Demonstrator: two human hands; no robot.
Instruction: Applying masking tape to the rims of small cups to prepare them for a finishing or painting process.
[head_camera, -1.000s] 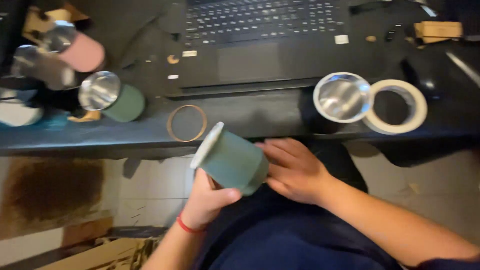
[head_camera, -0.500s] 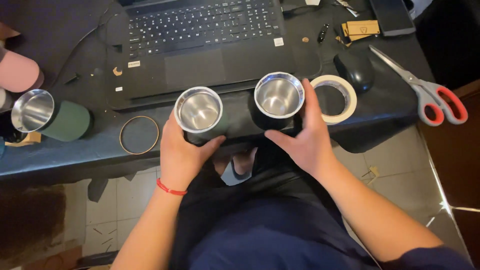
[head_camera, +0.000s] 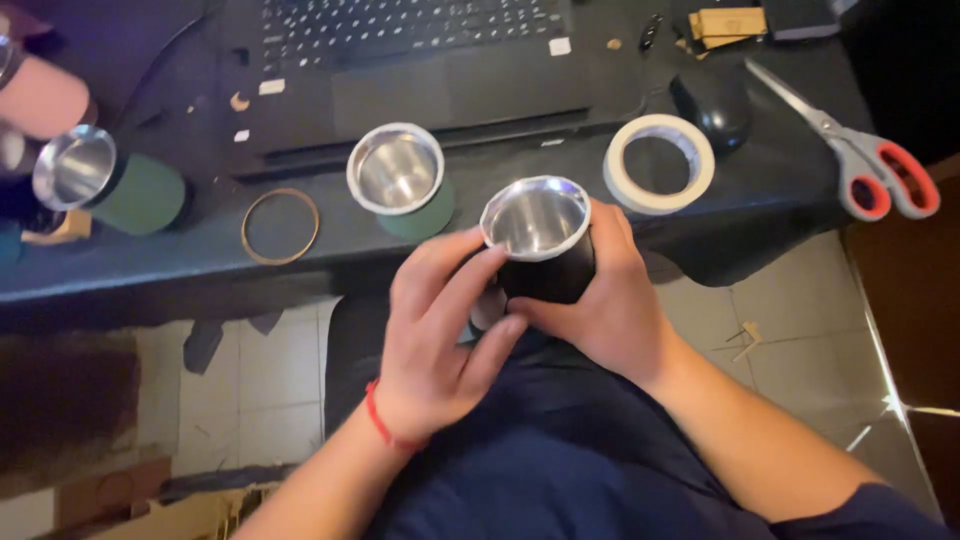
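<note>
Black cup between both hands

a home craft corner at a dark desk. an open laptop sits at the back with a black mouse beside it, and around them lie maker's supplies: a roll of masking tape, red-handled scissors, a thin metal ring and several steel-lined cups. the floor is pale tile, with cardboard scraps under the desk.
</note>
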